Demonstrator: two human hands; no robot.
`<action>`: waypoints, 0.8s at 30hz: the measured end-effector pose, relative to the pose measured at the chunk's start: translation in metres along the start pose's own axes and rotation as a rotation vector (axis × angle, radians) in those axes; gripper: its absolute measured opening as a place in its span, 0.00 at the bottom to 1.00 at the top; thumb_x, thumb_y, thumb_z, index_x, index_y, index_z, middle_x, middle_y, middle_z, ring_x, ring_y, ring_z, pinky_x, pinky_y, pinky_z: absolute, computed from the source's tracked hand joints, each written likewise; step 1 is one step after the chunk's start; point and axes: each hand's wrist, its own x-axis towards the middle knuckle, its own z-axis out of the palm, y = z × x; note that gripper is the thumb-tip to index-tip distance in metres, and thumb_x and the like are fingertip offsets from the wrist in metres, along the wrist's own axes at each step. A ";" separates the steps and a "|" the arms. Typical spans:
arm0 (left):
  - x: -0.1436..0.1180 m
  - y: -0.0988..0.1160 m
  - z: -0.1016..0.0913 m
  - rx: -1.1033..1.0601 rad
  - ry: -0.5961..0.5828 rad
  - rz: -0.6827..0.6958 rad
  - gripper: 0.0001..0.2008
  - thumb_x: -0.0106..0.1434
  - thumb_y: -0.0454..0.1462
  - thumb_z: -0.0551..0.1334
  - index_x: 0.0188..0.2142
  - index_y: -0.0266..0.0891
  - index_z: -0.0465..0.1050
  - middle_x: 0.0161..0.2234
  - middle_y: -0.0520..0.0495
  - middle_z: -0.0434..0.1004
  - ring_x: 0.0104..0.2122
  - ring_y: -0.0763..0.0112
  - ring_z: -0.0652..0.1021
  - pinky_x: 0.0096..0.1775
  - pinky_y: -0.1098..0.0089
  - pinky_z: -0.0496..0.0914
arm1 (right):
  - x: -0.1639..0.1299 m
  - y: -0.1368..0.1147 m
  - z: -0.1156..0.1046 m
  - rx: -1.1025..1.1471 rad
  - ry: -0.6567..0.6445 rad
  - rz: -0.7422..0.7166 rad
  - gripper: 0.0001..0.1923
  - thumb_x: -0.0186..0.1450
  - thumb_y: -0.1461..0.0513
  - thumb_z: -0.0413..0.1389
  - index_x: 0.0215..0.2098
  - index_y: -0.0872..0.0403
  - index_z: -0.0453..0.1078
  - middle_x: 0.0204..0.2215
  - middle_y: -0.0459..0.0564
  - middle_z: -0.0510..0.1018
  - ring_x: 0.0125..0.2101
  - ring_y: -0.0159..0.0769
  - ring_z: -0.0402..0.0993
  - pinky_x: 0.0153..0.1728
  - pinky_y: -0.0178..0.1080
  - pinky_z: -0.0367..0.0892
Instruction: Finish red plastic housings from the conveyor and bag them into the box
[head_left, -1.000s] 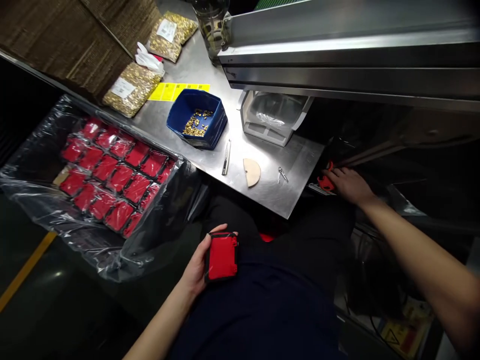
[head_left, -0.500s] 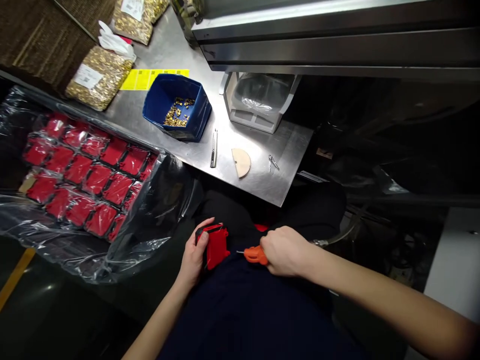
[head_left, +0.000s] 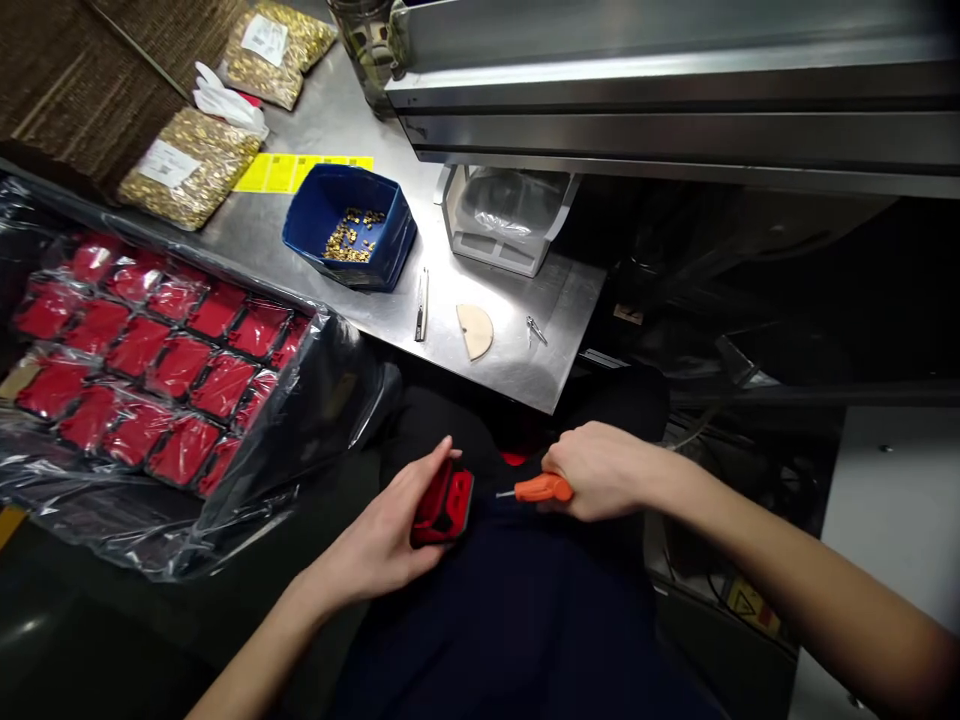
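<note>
My left hand grips a red and black plastic housing over my lap, turned on edge. My right hand holds a small screwdriver by its orange handle. Its thin metal tip points left and reaches the right side of the housing. Both hands sit just below the front edge of the steel table.
A plastic-lined box of several red housings lies at the left. On the table are a blue bin of brass parts, bags of brass parts, a white holder, tweezers, a semicircular disc and a small clip.
My right hand came back from the right with the orange screwdriver and brought its tip to the housing. My left hand tilted the housing from flat onto its edge.
</note>
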 end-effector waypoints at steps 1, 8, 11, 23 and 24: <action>0.001 0.004 -0.002 0.022 -0.065 0.039 0.46 0.54 0.26 0.69 0.70 0.52 0.59 0.70 0.46 0.63 0.69 0.48 0.61 0.71 0.46 0.48 | -0.003 0.002 -0.006 0.008 0.000 0.002 0.19 0.65 0.47 0.57 0.27 0.52 0.76 0.23 0.50 0.80 0.23 0.42 0.77 0.22 0.37 0.54; 0.001 -0.009 -0.005 -0.572 0.106 -0.137 0.48 0.50 0.39 0.79 0.67 0.55 0.63 0.64 0.42 0.71 0.62 0.42 0.72 0.68 0.39 0.54 | 0.004 0.019 -0.021 0.126 -0.009 0.013 0.21 0.64 0.43 0.58 0.29 0.50 0.78 0.24 0.48 0.80 0.22 0.37 0.73 0.24 0.37 0.55; 0.008 -0.020 0.011 -1.072 0.407 -0.217 0.39 0.56 0.59 0.70 0.64 0.57 0.65 0.61 0.46 0.74 0.57 0.45 0.77 0.61 0.37 0.66 | 0.006 0.019 -0.006 0.180 0.018 0.030 0.22 0.64 0.42 0.57 0.28 0.50 0.77 0.23 0.47 0.79 0.21 0.35 0.71 0.23 0.37 0.54; 0.032 -0.020 0.018 0.305 0.359 -0.065 0.56 0.52 0.37 0.74 0.74 0.46 0.48 0.65 0.40 0.68 0.61 0.34 0.64 0.67 0.39 0.44 | -0.005 -0.027 0.013 0.066 0.071 0.155 0.09 0.62 0.56 0.58 0.32 0.53 0.77 0.28 0.53 0.83 0.29 0.45 0.81 0.27 0.38 0.62; 0.034 -0.020 0.019 0.336 0.322 -0.054 0.53 0.52 0.35 0.73 0.73 0.45 0.50 0.64 0.39 0.70 0.60 0.33 0.65 0.67 0.39 0.44 | 0.003 -0.032 0.009 0.043 0.067 0.151 0.09 0.62 0.57 0.59 0.33 0.54 0.78 0.30 0.55 0.84 0.31 0.46 0.82 0.29 0.39 0.64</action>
